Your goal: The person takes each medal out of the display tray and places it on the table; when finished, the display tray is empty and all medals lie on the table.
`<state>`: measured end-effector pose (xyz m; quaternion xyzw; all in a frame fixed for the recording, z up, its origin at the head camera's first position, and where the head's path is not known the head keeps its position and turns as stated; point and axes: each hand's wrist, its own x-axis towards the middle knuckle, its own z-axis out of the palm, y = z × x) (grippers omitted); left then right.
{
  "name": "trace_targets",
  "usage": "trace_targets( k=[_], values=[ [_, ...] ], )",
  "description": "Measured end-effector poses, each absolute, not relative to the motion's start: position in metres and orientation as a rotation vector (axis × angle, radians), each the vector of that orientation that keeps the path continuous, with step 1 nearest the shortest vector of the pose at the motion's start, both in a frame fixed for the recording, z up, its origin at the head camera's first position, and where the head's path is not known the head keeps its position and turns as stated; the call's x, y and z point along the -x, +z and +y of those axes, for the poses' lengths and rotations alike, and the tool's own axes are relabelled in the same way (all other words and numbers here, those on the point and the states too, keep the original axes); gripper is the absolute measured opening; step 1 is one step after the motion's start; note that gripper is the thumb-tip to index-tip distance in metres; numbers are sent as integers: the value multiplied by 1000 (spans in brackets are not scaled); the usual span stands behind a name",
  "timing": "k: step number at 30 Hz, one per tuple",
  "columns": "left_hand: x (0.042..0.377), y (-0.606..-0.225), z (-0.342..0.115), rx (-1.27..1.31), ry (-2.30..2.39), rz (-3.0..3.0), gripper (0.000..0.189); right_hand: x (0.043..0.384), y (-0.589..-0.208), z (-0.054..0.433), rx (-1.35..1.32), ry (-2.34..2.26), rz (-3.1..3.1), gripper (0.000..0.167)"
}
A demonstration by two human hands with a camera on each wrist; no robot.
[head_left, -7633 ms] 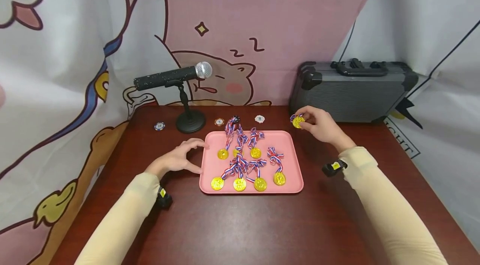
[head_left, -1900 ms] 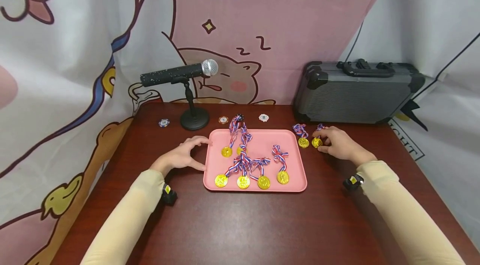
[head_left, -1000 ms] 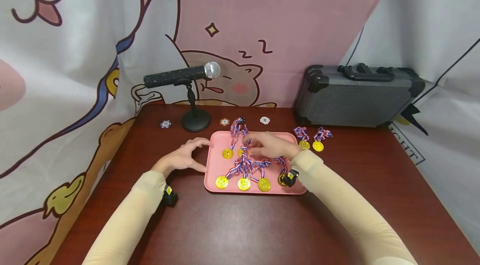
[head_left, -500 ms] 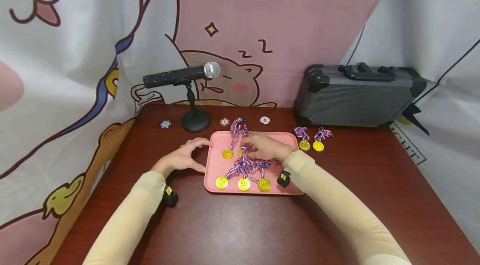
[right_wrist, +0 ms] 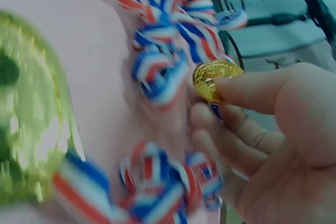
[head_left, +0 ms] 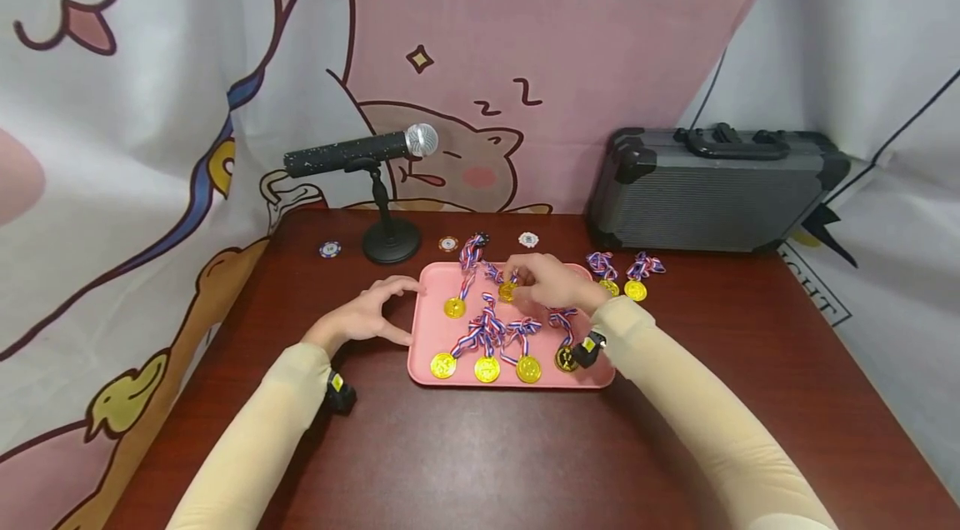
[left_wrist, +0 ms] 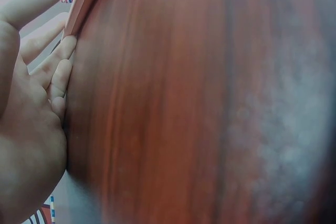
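Observation:
My right hand (head_left: pixel 553 280) pinches a gold medal (head_left: pixel 507 292) between thumb and fingers above the back of the pink tray (head_left: pixel 592 384). In the right wrist view that medal (right_wrist: pixel 212 80) shows at the thumb tip, near bunched red, white and blue ribbons (right_wrist: pixel 157 72). My left hand (head_left: pixel 367 315) is spread at the tray's left edge, its fingertips touching the rim. Along the tray's front lie several medals with ribbons, such as the front-left medal (head_left: pixel 443 365). Another medal (head_left: pixel 454 307) sits behind them. Two medals, the outer one (head_left: pixel 635 290) included, lie right of the tray.
A microphone (head_left: pixel 352 153) on a black stand is at the back left. Poker chips (head_left: pixel 329 249) are scattered along the back of the wooden table (head_left: pixel 480 463). A grey case (head_left: pixel 720 197) stands at the back right, and printed cloth hangs behind.
Two medals now lie right of the tray. My right hand came back over the tray, took hold of another medal and raised it slightly to the right. My left hand stayed at the tray's edge.

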<state>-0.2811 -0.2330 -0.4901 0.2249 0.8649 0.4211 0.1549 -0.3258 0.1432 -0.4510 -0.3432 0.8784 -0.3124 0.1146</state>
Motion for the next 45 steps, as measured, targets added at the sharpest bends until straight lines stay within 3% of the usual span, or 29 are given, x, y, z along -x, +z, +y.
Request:
trace_targets(
  k=[8, 15, 25, 37, 45],
  values=[
    [280, -487, -234, -642, 1219, 2469, 83, 333, -436, 200, 865, -1279, 2552, 20],
    [279, -488, -233, -645, 1215, 2469, 84, 325, -418, 269, 631, -1427, 2629, 31],
    [281, -488, -235, -674, 1228, 2475, 85, 311, -420, 355, 384, -1292, 2850, 41],
    [280, -491, -234, -667, 1215, 2458, 84, 309, -465, 385, 433, -996, 2925, 34],
    [282, -492, -234, -676, 1223, 2462, 84, 306, -470, 388, 464, -838, 2913, 42]
  ],
)
